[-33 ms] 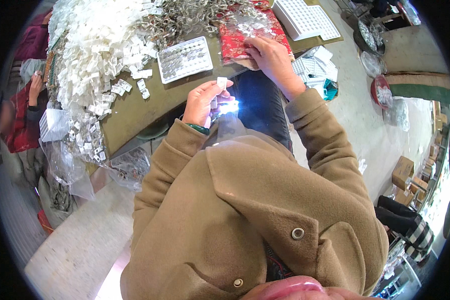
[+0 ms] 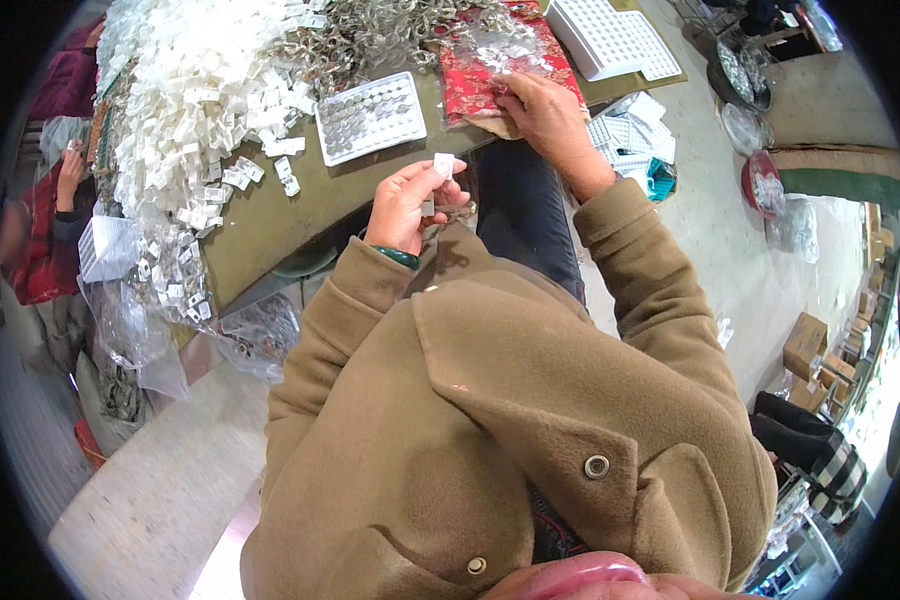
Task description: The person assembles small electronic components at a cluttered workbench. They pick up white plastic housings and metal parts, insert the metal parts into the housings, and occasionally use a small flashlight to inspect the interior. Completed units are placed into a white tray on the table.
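My left hand [image 2: 402,208] is closed on a small white rectangular piece [image 2: 443,163], its upper end sticking out between thumb and fingers. Metallic bits [image 2: 458,214] show just below the fingers, too small to make out. My right hand [image 2: 555,122] reaches over a red patterned cloth [image 2: 465,85], its fingers bent and pinched together at the cloth's near part. Whatever lies between those fingertips is hidden. Small clear pieces [image 2: 505,50] rest on the cloth just beyond them. Between the hands and the big pile stands a white tray [image 2: 378,143] with rows of round silvery discs.
A big heap of small white pieces [image 2: 195,90] covers the table's left, with tangled metal chains and clasps [image 2: 370,30] behind. White slotted trays [image 2: 610,45] stand at the far right corner. A co-worker's hand [image 2: 71,175] is at the far left. Cardboard boxes [image 2: 806,345] sit on the floor.
The bright light that shone beside my left hand is out. My right hand has shifted very slightly at the red cloth.
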Tool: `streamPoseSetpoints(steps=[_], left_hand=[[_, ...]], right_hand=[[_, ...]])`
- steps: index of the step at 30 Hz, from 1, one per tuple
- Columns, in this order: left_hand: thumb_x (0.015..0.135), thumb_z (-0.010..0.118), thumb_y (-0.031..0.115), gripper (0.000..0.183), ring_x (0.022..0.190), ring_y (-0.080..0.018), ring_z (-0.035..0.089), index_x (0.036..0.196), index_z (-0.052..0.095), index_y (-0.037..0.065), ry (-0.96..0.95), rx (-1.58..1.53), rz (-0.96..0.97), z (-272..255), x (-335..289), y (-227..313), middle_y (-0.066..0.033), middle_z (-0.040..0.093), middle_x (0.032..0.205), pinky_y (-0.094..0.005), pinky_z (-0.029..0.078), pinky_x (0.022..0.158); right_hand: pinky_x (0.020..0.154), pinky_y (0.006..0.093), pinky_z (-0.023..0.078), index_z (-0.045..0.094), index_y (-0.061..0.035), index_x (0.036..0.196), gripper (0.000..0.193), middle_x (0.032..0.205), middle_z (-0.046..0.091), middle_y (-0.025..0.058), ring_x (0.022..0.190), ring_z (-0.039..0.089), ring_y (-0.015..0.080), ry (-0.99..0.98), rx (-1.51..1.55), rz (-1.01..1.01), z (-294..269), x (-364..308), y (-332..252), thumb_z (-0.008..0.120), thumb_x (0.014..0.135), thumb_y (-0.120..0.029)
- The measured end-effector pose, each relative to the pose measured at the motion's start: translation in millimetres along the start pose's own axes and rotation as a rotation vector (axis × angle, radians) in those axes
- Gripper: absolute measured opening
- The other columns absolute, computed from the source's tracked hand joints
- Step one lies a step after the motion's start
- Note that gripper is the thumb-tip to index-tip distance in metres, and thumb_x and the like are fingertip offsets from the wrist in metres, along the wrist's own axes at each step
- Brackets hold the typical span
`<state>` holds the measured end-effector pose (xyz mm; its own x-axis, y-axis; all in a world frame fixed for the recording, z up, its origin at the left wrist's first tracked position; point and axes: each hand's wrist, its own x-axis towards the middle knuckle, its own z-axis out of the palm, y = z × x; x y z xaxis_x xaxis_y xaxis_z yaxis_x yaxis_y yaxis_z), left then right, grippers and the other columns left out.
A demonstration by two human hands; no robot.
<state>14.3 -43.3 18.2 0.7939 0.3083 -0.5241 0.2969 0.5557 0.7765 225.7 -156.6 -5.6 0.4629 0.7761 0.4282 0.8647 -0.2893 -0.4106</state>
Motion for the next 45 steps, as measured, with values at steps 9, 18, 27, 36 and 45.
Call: streamPoseSetpoints(steps=[9,18,27,36,45], left_hand=[[0.097,0.05,0.027,0.032,0.086,-0.0113,0.065,0.115,0.062,0.003,-0.019,-0.058,-0.022,0.4,-2.2,-1.3,0.0015,0.064,0.086,-0.0175,0.04,0.055],[0.1,0.044,0.031,0.037,0.092,-0.0116,0.064,0.118,0.06,0.003,-0.058,-0.171,-0.058,-6.0,-2.5,-1.3,0.0015,0.065,0.09,-0.017,0.041,0.055],[0.1,0.042,0.029,0.037,0.09,-0.0121,0.064,0.121,0.059,0.003,-0.087,-0.205,-0.046,-5.7,-2.8,-1.3,0.0004,0.065,0.091,-0.018,0.043,0.056],[0.1,0.044,0.03,0.038,0.093,-0.0136,0.064,0.123,0.057,0.004,-0.059,-0.245,-0.07,-10.3,2.5,-4.6,-0.0004,0.065,0.095,-0.0175,0.043,0.055],[0.098,0.052,0.031,0.03,0.083,-0.0105,0.058,0.113,0.058,0.005,-0.115,-0.525,-0.022,-9.9,15.9,6.2,-0.0016,0.062,0.098,-0.016,0.044,0.052]], right_hand=[[0.077,0.0395,0.051,0.068,-0.0072,0.099,0.017,0.091,0.067,0.0152,0.088,0.065,0.0325,0.11,0.123,0.238,-6.3,-1.0,-2.0,0.061,0.085,-0.015],[0.078,0.0306,0.05,0.072,-0.0066,0.097,0.017,0.093,0.068,0.0121,0.084,0.066,0.0237,-0.025,0.345,0.236,-3.9,9.5,-1.7,0.065,0.084,-0.016],[0.073,0.0406,0.053,0.074,-0.016,0.094,0.018,0.082,0.069,0.0124,0.08,0.067,0.032,-0.102,0.077,0.181,18.6,30.9,1.0,0.063,0.082,-0.025],[0.061,0.0302,0.052,0.068,-0.0044,0.092,0.013,0.079,0.069,0.0078,0.067,0.065,0.0148,-0.025,0.687,0.405,17.2,38.2,-1.9,0.065,0.086,-0.016],[0.058,0.0199,0.048,0.064,-0.0039,0.098,0.013,0.075,0.059,-0.0027,0.064,0.054,0.0048,-0.212,1.606,0.695,-5.5,35.7,-18.6,0.065,0.09,-0.014]])
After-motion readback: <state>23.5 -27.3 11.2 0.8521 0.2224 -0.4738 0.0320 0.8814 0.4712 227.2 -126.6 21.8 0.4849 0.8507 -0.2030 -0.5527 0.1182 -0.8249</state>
